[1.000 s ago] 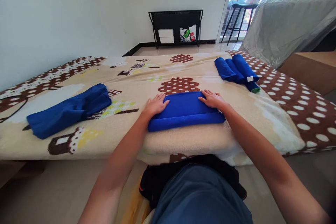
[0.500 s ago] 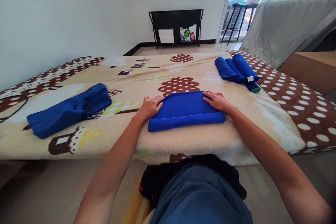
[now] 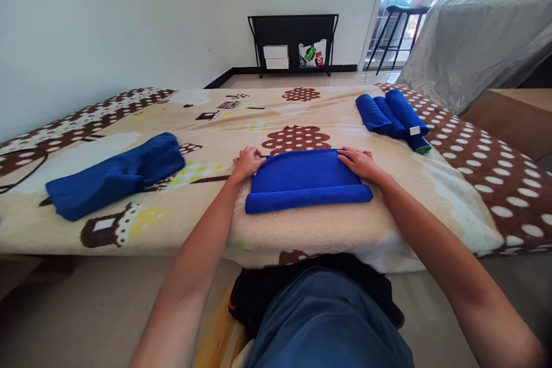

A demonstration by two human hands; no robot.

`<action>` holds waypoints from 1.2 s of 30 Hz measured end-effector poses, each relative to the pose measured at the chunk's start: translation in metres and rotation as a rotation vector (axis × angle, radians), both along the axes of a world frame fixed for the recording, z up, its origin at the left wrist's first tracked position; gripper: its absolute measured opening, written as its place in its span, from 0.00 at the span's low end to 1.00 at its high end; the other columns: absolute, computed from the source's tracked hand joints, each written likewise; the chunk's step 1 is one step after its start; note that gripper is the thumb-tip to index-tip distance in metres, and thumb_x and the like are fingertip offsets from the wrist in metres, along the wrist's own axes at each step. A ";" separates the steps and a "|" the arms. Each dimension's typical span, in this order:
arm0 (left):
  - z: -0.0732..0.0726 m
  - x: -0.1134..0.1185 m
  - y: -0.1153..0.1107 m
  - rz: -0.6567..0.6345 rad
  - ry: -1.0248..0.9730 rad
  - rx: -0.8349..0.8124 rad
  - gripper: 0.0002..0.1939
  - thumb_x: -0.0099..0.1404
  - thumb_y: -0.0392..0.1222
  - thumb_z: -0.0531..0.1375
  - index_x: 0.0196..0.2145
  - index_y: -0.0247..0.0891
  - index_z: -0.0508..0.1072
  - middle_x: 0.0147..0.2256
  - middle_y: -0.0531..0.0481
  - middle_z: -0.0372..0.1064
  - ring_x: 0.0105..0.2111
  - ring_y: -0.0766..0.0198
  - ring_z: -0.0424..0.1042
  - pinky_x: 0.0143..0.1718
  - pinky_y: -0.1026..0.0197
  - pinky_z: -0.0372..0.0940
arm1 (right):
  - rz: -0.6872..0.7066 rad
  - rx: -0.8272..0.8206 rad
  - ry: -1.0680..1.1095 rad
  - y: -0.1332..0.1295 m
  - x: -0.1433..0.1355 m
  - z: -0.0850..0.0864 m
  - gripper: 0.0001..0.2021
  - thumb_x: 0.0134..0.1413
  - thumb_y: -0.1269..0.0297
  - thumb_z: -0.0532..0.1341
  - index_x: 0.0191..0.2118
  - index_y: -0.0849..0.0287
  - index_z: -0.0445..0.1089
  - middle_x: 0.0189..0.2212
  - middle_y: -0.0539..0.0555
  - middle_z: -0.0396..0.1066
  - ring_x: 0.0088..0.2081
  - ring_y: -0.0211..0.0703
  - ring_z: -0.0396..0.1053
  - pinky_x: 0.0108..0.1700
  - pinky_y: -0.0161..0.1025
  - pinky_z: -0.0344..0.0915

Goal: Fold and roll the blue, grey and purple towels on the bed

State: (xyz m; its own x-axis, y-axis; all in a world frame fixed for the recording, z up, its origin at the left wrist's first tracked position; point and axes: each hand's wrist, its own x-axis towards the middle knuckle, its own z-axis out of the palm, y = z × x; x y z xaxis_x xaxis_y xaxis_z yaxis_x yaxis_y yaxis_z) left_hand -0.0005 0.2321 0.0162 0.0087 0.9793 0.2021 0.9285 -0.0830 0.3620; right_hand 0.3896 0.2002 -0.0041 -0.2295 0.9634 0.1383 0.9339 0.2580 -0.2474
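A blue cloth (image 3: 302, 171) lies on the patterned blanket in front of me, its near edge rolled into a tube. My left hand (image 3: 249, 162) is closed at its far left corner, fingers pinching the edge. My right hand (image 3: 359, 162) rests on the far right corner with its fingers stretched out. Several rolled blue cloths (image 3: 390, 115) lie together at the right, one with a white tag. Another blue cloth (image 3: 116, 175), loosely folded, lies at the left.
The blanket (image 3: 284, 236) covers a bed with a brown dotted border. A black rack (image 3: 293, 29) with white boxes stands by the far wall. At the right are a cardboard box (image 3: 509, 121), a plastic-covered object (image 3: 483, 40) and a stool (image 3: 399, 29).
My left hand has drawn its fingers together at the cloth's far left corner. My right hand stays on the right corner. The whole view has shifted slightly.
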 end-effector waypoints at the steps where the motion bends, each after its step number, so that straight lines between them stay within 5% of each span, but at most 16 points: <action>1: -0.001 0.001 0.001 0.023 -0.015 0.013 0.07 0.63 0.43 0.61 0.38 0.39 0.73 0.47 0.44 0.71 0.51 0.53 0.68 0.51 0.52 0.62 | 0.001 0.006 0.000 0.000 0.000 0.000 0.27 0.71 0.49 0.43 0.65 0.53 0.64 0.67 0.56 0.56 0.68 0.52 0.54 0.68 0.58 0.47; 7: -0.004 0.007 -0.007 0.126 -0.049 0.132 0.06 0.66 0.40 0.57 0.39 0.39 0.71 0.48 0.40 0.70 0.53 0.47 0.66 0.51 0.45 0.60 | -0.032 0.067 -0.022 -0.002 0.000 -0.003 0.26 0.70 0.48 0.45 0.64 0.52 0.64 0.67 0.59 0.55 0.68 0.57 0.54 0.66 0.64 0.46; 10: 0.002 0.009 -0.014 0.090 -0.047 0.201 0.13 0.68 0.38 0.51 0.46 0.38 0.71 0.53 0.36 0.68 0.57 0.45 0.63 0.56 0.39 0.55 | -0.069 0.114 -0.032 -0.004 -0.003 0.001 0.27 0.69 0.48 0.47 0.65 0.57 0.63 0.69 0.63 0.50 0.68 0.60 0.52 0.66 0.66 0.44; 12: 0.007 0.012 -0.018 -0.023 -0.041 0.215 0.17 0.69 0.39 0.50 0.52 0.39 0.70 0.56 0.39 0.67 0.59 0.49 0.63 0.60 0.43 0.53 | -0.016 0.121 -0.014 -0.004 -0.007 0.006 0.28 0.69 0.48 0.47 0.67 0.56 0.59 0.70 0.60 0.49 0.69 0.58 0.51 0.67 0.64 0.44; 15: 0.010 0.019 -0.022 -0.359 0.013 0.093 0.22 0.69 0.47 0.52 0.58 0.45 0.69 0.62 0.48 0.64 0.63 0.56 0.61 0.63 0.52 0.53 | 0.182 0.028 0.023 -0.003 -0.018 0.011 0.29 0.69 0.46 0.46 0.71 0.47 0.52 0.70 0.53 0.48 0.70 0.51 0.49 0.68 0.59 0.46; 18: 0.006 0.022 -0.025 -0.550 0.137 -0.097 0.27 0.72 0.54 0.47 0.65 0.49 0.61 0.69 0.51 0.52 0.69 0.57 0.51 0.67 0.47 0.46 | 0.241 -0.057 0.013 0.000 -0.025 0.010 0.29 0.68 0.43 0.47 0.69 0.44 0.54 0.70 0.49 0.49 0.70 0.49 0.48 0.70 0.55 0.45; 21: 0.001 0.014 -0.027 -0.422 0.203 -0.128 0.28 0.73 0.56 0.44 0.68 0.51 0.57 0.70 0.51 0.49 0.70 0.55 0.48 0.67 0.40 0.41 | 0.129 -0.043 0.003 0.001 -0.019 0.006 0.31 0.68 0.43 0.45 0.69 0.50 0.55 0.70 0.54 0.49 0.71 0.51 0.47 0.70 0.58 0.43; 26: 0.006 -0.012 -0.036 -0.226 0.182 -0.041 0.26 0.73 0.51 0.46 0.63 0.44 0.65 0.67 0.42 0.56 0.68 0.49 0.53 0.66 0.32 0.40 | -0.020 -0.010 0.000 -0.012 0.008 0.006 0.31 0.69 0.45 0.43 0.68 0.57 0.57 0.69 0.60 0.52 0.70 0.55 0.48 0.68 0.64 0.42; 29: 0.019 -0.025 -0.066 -0.166 0.049 0.239 0.22 0.73 0.47 0.46 0.56 0.38 0.71 0.61 0.39 0.66 0.64 0.53 0.62 0.65 0.42 0.50 | -0.061 0.031 0.027 -0.039 0.022 0.011 0.29 0.70 0.48 0.42 0.69 0.57 0.56 0.69 0.60 0.51 0.70 0.54 0.49 0.68 0.62 0.46; 32: 0.029 -0.033 -0.123 -0.269 -0.072 0.552 0.15 0.71 0.45 0.53 0.50 0.41 0.74 0.53 0.44 0.73 0.58 0.56 0.68 0.61 0.50 0.58 | 0.030 0.147 0.144 -0.086 0.029 0.017 0.26 0.70 0.50 0.44 0.68 0.52 0.56 0.68 0.57 0.53 0.68 0.51 0.54 0.66 0.57 0.51; 36: 0.024 -0.035 -0.193 -0.465 0.097 0.389 0.19 0.69 0.40 0.57 0.56 0.48 0.69 0.56 0.48 0.70 0.58 0.54 0.67 0.61 0.48 0.54 | 0.276 0.240 0.192 -0.147 0.031 0.020 0.24 0.67 0.57 0.53 0.67 0.47 0.57 0.66 0.54 0.59 0.65 0.50 0.58 0.64 0.54 0.55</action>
State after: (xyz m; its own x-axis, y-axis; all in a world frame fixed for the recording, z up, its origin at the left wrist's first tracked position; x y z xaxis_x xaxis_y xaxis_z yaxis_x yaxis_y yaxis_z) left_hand -0.0355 0.0394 0.0404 0.4533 0.7232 0.5210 0.7906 -0.5962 0.1397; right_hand 0.4202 0.0531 0.0159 -0.4233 0.8042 0.4173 0.7642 0.5643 -0.3123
